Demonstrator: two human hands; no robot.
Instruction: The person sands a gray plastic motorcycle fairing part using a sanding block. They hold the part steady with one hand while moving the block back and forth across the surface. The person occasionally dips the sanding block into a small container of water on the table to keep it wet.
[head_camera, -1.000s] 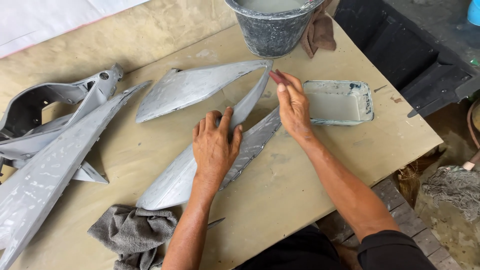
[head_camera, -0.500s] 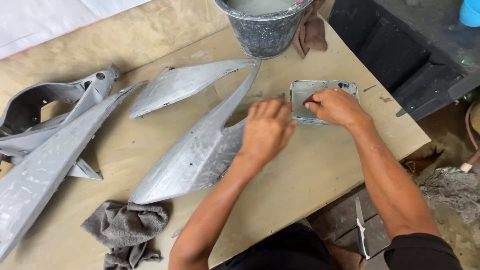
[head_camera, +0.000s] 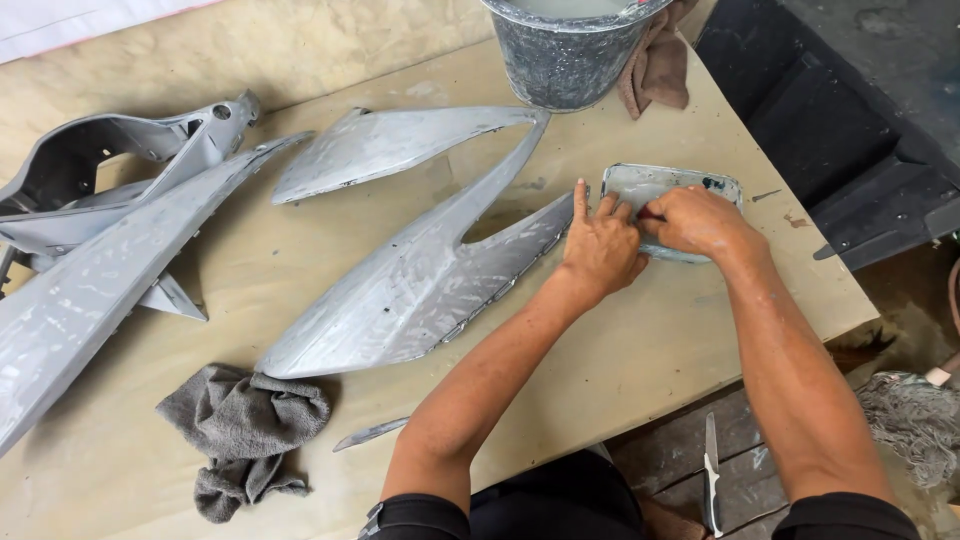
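My left hand (head_camera: 600, 245) and my right hand (head_camera: 695, 222) meet over the near rim of a small rectangular tray (head_camera: 722, 186) of murky grey water. My right hand pinches a small reddish piece of sandpaper (head_camera: 650, 213). The curled fingers of my left hand close on the same piece, with the index finger stretched out straight. Just left of my left hand lies a large forked grey fairing panel (head_camera: 420, 290), dull and scuffed, flat on the brown board table (head_camera: 620, 370).
A grey bucket (head_camera: 565, 60) with a brown rag (head_camera: 660, 60) stands at the back. More grey panels (head_camera: 380, 150) (head_camera: 90, 300) and a frame part (head_camera: 90, 170) lie left. A grey rag (head_camera: 240, 420) sits near the front edge. A knife (head_camera: 710, 470) lies below the table.
My right hand left the panel's fork and went to the water tray with the sandpaper. My left hand let go of the panel and joined it at the tray.
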